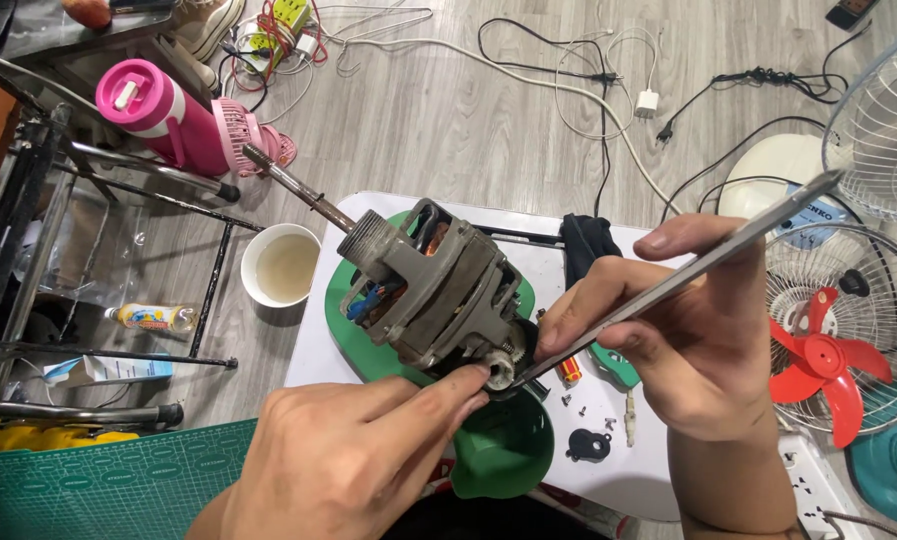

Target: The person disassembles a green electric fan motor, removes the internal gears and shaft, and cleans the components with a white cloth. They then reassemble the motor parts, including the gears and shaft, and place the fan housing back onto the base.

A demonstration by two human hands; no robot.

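Note:
A grey fan motor (433, 285) with a long steel shaft (293, 183) pointing up-left is held over a white table (618, 470). My left hand (353, 455) grips its lower rear end, fingertips at the small gear housing. My right hand (683, 330) holds long metal tweezers (688, 270), whose tip touches the rear of the motor beside my left fingertips. Copper windings and blue wires show through the motor frame. A green plastic fan housing (503, 450) lies under the motor.
Small screws, a black plastic part (588, 445) and a screwdriver lie on the table. A white cup (280, 265) and pink bottle (163, 115) stand on the floor to the left. A red fan blade (828, 355) in a wire guard sits right. Cables cross the floor.

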